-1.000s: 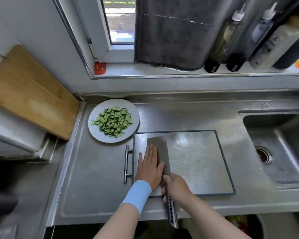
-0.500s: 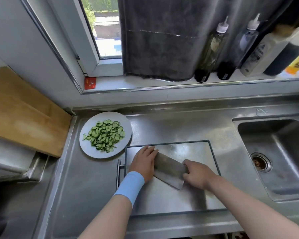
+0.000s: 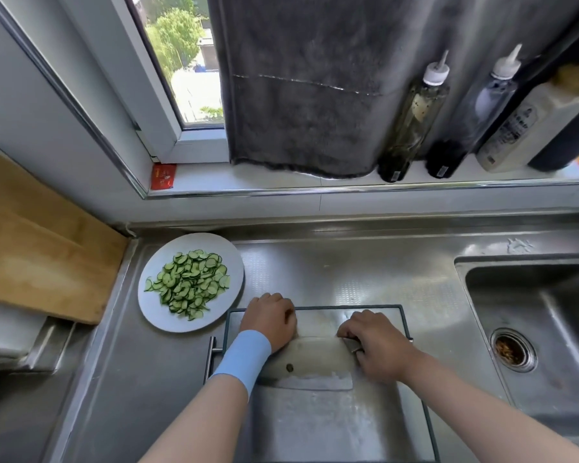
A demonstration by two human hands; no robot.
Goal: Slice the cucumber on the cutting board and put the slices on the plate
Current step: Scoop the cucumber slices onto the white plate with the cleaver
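A white plate (image 3: 164,320) at the back left of the steel counter carries a heap of thin cucumber slices (image 3: 190,284). To its right lies the metal cutting board (image 3: 331,426) with a dark rim; I see no cucumber on it. A cleaver (image 3: 315,360) lies flat and crosswise on the board. My right hand (image 3: 373,344) grips its handle at the blade's right end. My left hand (image 3: 269,319), with a blue wristband, rests at the board's far left corner by the blade's left end, fingers curled under, nothing visible in it.
A sink (image 3: 535,305) with a drain is sunk into the counter on the right. A wooden board (image 3: 41,248) leans at the left. Several bottles (image 3: 411,121), a dark towel (image 3: 298,95) and a red packet (image 3: 163,176) sit on the windowsill behind.
The cleaver has turned from pointing away from me to lying crosswise on the board. My left hand went from flat on the blade to curled at the board's far left corner.
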